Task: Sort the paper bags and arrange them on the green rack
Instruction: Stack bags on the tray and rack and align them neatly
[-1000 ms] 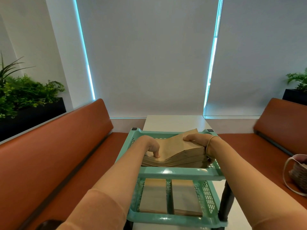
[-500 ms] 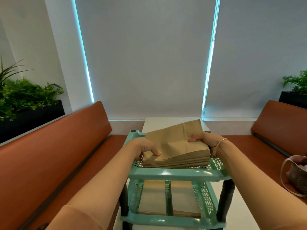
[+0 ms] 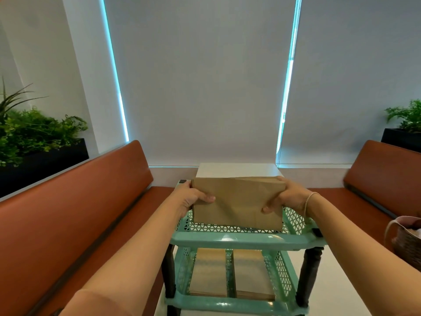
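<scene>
Held bags: stack of flat brown paper bags [image 3: 237, 201] stood on its long edge on the top tier of the mint-green plastic lattice rack [image 3: 246, 239], between both hands.
Left hand [image 3: 193, 198]: clasps the stack's left end.
Right hand [image 3: 284, 197]: clasps its right end.
Lower tier: two flat brown bag piles [image 3: 210, 272] side by side.

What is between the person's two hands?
A stack of paper bags, stood on edge on the green rack's top shelf, gripped by left hand and right hand, head view.
</scene>
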`<action>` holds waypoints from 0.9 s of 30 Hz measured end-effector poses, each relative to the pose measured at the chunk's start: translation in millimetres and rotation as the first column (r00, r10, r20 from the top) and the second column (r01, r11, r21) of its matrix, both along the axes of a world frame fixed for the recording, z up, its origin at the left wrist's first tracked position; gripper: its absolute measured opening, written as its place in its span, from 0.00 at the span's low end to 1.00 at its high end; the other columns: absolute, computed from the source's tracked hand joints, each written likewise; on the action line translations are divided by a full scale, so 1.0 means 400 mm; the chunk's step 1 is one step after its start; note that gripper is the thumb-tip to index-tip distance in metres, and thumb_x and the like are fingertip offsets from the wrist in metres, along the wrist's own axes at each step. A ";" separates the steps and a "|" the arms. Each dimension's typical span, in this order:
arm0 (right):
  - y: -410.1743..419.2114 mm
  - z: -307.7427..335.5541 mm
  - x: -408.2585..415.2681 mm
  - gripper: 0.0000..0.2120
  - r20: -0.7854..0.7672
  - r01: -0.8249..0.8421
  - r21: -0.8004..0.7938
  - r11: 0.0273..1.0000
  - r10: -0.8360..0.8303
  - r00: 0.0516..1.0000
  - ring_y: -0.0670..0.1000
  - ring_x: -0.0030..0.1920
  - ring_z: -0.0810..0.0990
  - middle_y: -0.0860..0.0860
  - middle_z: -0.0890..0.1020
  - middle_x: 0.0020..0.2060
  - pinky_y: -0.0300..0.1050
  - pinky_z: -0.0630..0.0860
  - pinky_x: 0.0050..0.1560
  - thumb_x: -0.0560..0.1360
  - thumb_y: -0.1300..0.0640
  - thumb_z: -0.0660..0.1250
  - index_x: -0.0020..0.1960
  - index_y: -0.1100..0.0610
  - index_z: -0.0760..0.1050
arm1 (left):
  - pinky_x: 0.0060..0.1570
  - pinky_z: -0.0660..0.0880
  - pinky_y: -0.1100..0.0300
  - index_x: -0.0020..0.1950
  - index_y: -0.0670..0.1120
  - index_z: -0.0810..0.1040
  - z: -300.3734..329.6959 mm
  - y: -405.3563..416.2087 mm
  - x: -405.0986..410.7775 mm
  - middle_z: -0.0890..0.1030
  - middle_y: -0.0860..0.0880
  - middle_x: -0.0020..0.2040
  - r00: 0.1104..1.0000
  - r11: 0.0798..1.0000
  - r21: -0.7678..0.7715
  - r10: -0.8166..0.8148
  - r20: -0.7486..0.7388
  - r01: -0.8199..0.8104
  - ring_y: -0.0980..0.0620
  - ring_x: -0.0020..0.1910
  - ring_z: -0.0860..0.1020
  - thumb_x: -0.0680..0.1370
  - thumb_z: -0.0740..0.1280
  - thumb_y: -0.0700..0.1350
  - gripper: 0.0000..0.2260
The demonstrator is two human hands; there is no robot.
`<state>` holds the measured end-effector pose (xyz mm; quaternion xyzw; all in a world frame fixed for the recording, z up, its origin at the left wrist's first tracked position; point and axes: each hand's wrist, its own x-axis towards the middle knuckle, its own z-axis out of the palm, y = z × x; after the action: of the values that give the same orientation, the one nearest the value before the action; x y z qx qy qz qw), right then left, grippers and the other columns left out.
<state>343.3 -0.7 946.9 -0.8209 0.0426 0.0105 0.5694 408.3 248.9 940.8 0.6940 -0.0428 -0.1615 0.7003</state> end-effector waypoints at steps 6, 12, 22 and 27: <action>0.003 0.009 -0.008 0.34 -0.031 0.020 -0.125 0.992 -0.024 0.999 0.58 0.51 0.79 0.58 0.80 0.49 0.52 0.79 0.47 0.56 0.76 0.76 0.58 0.58 0.68 | 0.50 0.78 0.57 0.62 0.46 0.70 0.054 0.030 0.012 0.73 0.41 0.64 0.973 0.983 0.167 -0.113 0.202 0.080 0.45 0.56 0.77 0.64 0.76 0.32 0.30; -0.003 -0.011 0.009 0.37 0.023 0.067 -0.236 0.969 -0.063 0.998 0.56 0.53 0.78 0.56 0.80 0.50 0.57 0.78 0.54 0.53 0.70 0.80 0.58 0.57 0.70 | 0.70 0.59 0.49 0.70 0.52 0.67 0.144 -0.049 -0.008 0.73 0.50 0.66 0.748 0.337 0.933 -0.584 0.315 -0.130 0.49 0.66 0.69 0.67 0.74 0.59 0.35; -0.020 0.026 -0.002 0.50 -0.058 -0.022 -0.381 0.924 0.000 0.998 0.53 0.57 0.75 0.51 0.76 0.56 0.48 0.73 0.59 0.58 0.67 0.79 0.73 0.55 0.58 | 0.69 0.59 0.41 0.72 0.45 0.60 0.064 -0.203 -0.030 0.68 0.44 0.68 0.586 0.232 0.927 -0.723 0.366 -0.293 0.43 0.68 0.65 0.66 0.72 0.64 0.43; 0.016 0.126 0.001 0.63 -0.004 -0.032 -0.722 0.691 0.042 0.999 0.54 0.75 0.54 0.52 0.53 0.76 0.48 0.55 0.72 0.58 0.52 0.81 0.77 0.53 0.39 | 0.69 0.59 0.43 0.74 0.46 0.57 0.063 -0.198 -0.035 0.66 0.44 0.70 0.577 0.240 0.924 -0.726 0.374 -0.297 0.44 0.69 0.64 0.66 0.72 0.65 0.45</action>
<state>343.6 5.5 997.2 -0.9792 0.0231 -0.0009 0.2016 394.2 169.8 966.2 0.9367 -0.3460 0.0527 0.0044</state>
